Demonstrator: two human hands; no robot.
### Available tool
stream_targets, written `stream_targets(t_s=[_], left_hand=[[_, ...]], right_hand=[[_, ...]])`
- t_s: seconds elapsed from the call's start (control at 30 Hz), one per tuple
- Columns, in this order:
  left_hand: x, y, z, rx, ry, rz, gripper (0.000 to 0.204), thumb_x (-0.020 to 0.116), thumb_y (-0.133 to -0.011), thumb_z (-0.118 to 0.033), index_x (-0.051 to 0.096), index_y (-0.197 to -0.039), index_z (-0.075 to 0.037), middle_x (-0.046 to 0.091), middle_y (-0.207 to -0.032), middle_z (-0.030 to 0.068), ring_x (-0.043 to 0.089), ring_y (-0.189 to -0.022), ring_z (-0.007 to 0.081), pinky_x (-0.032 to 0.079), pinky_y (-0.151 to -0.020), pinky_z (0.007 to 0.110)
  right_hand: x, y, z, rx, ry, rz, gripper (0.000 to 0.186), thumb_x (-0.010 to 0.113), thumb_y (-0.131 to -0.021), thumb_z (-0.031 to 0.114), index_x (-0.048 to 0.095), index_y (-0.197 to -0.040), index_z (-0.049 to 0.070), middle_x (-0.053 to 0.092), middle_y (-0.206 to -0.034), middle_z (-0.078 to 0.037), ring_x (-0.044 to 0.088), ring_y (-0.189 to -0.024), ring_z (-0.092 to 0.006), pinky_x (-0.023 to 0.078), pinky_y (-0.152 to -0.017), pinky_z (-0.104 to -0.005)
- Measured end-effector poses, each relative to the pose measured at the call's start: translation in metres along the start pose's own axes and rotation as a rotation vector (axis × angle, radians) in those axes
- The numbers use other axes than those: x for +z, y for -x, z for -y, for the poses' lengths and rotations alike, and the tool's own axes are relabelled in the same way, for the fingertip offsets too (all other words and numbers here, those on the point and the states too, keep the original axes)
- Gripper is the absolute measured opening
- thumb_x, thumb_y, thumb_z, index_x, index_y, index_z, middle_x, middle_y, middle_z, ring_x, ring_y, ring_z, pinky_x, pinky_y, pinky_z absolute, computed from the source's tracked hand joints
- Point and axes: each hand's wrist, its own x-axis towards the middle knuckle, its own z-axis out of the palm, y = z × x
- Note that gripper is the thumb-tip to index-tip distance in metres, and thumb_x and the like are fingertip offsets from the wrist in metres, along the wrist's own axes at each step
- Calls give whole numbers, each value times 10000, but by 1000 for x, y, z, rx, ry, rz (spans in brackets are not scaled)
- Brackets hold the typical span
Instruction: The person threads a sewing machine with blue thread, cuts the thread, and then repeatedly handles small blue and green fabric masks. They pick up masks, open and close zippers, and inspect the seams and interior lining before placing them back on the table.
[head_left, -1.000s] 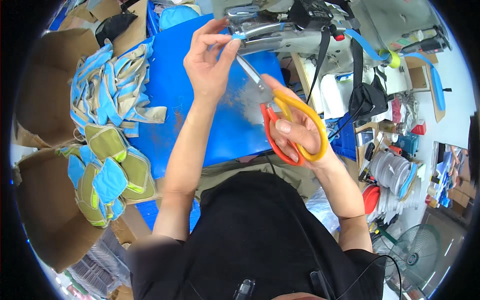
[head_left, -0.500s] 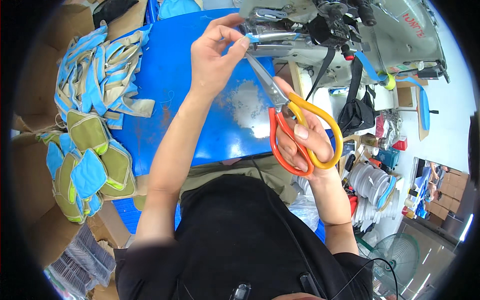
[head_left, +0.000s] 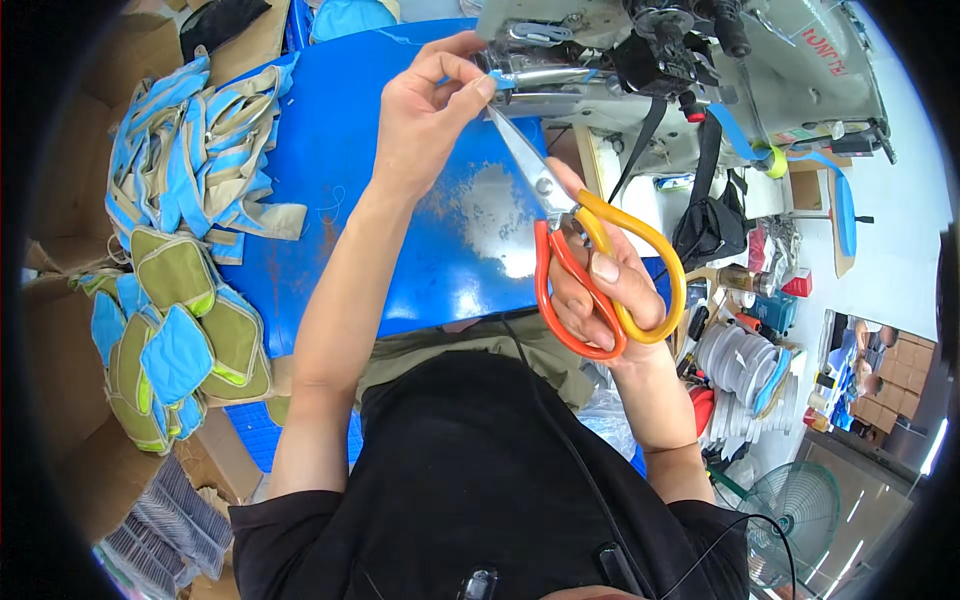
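Keeping blue strip pinched in left hand, far side, at left end of metal machine arm; grasping scissors by handles in right hand, pointing tips just near of strip. Showing blade slightly broader than moment ago; otherwise barely shifting, apparently little advanced.

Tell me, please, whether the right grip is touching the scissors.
Touching. The head view shows the right grip holding the scissors, its thumb lying across the yellow handle.
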Motion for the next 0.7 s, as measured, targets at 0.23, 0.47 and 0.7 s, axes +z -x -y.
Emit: stream_targets(t_s=[0.23, 0.47, 0.7], left_hand=[[-2, -1, 3, 40, -49, 7, 70, 733, -906, -63, 694, -910, -5, 521, -1413, 155, 633, -1068, 163, 539, -875, 264], [-1, -2, 3, 10, -90, -7, 75, 730, -908, -55, 684, -932, -1, 534, -1404, 170, 610, -1147, 189, 534, -922, 294], [9, 3, 7, 32, 73, -66, 124, 722, -920, -38, 636, -1004, -8, 535, -1396, 155, 618, -1098, 153, 534, -883, 272]], right_hand=[[3, 0, 6, -37, -15, -3, 799, 619, -957, 216, 196, -1622, 83, 505, -669, -45, 405, -389, -65, 367, -413, -181], [10, -10, 1, -70, -71, -67, 709, 575, -1009, 233, 234, -1608, 72, 531, -713, -45, 415, -408, -63, 378, -433, -177], [19, -27, -60, -364, 475, -270, 704, 601, -1000, 206, 263, -1601, 68, 536, -749, -21, 403, -424, -68, 372, -446, -204]])
